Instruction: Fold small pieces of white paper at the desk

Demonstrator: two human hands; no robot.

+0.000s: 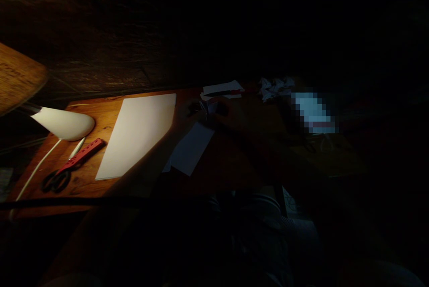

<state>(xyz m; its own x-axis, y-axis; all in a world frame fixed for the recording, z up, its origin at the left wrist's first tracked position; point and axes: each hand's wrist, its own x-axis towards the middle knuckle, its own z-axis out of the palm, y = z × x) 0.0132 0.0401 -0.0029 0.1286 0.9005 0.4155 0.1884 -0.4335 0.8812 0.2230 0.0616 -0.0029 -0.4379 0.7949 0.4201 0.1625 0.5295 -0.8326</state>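
Note:
The scene is very dark and both hands lie in shadow over a wooden table (100,112). My left hand (189,111) and my right hand (231,116) meet at a small white piece of paper (210,106). Their fingers seem pinched on it from either side, though the dimness hides detail. My left forearm crosses the corner of a large white sheet (140,132). A smaller white sheet (191,148) lies just below the hands.
A white lamp head (65,124) shines at the left, with its cord running down. Beside it lie red-sheathed scissors (72,164) and a pen (77,147). Paper pieces (223,89), crumpled paper (276,86) and a pixelated bright patch (315,112) sit at the back right.

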